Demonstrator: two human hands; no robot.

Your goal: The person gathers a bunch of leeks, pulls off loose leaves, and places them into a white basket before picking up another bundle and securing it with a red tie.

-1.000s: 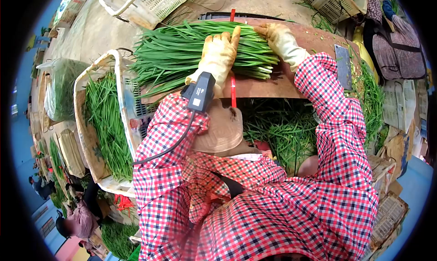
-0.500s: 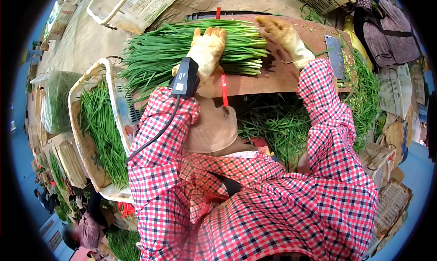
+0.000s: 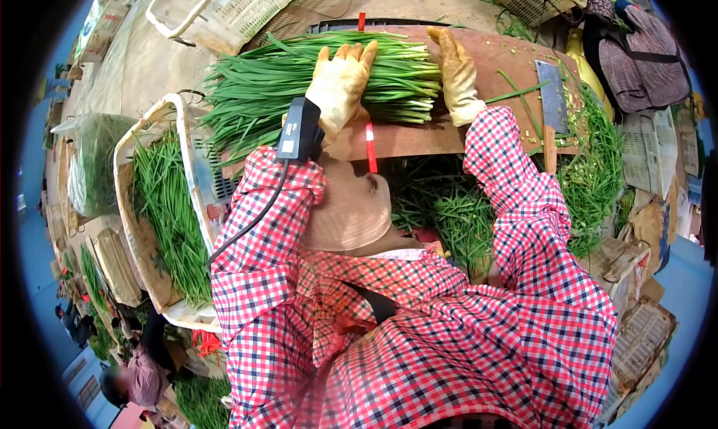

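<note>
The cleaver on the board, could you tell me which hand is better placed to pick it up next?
Probably the right. The right hand sits at the cut ends of the chive bundle, nearer the cleaver; the left hand lies flat on top of the bundle, farther away.

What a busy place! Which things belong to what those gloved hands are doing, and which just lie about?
In hand: left hand, right hand, bundle of greens, red strap, board.
Lying about: cleaver, crate of greens, white basket.
</note>
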